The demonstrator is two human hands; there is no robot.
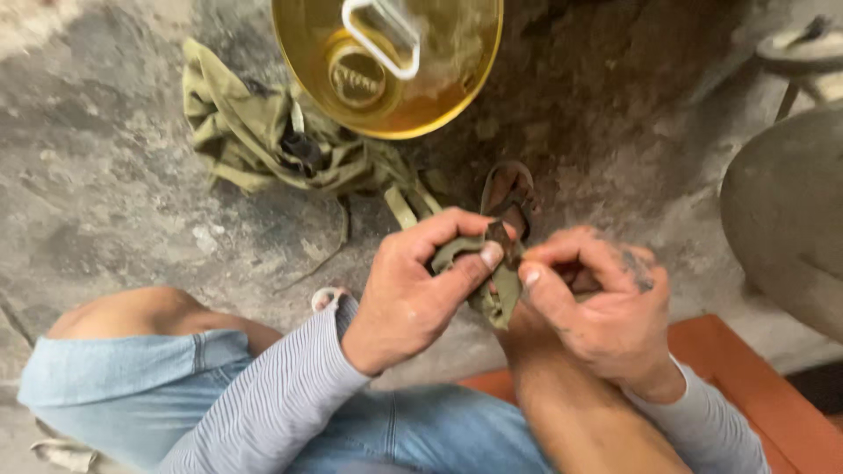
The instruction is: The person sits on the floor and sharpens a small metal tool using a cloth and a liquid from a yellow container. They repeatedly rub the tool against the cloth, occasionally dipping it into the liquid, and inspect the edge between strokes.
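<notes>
— What do our 2 hands hold?

— Our left hand (413, 294) is closed on an olive cloth strip (492, 294), thumb and fingers pinching its upper end. Our right hand (601, 303), smudged dark on the back, is closed too, pinching the same strip just beside the left thumb. The strip hangs between them above our bare shin.

— What lies around us?

— On the concrete floor (97, 175), a crumpled olive rag (263, 132) sits near the top edge, its tails running toward our hands. A yellow round can (391, 66) with a white handle touches it at the top edge. A brown sandal (507, 193) lies just behind our fingers, partly hidden by them. An orange-red board (755, 395) shows in the lower right corner, under our right sleeve.

— Anything else?

— Our left knee in rolled-up jeans (132, 386) fills the lower left.
</notes>
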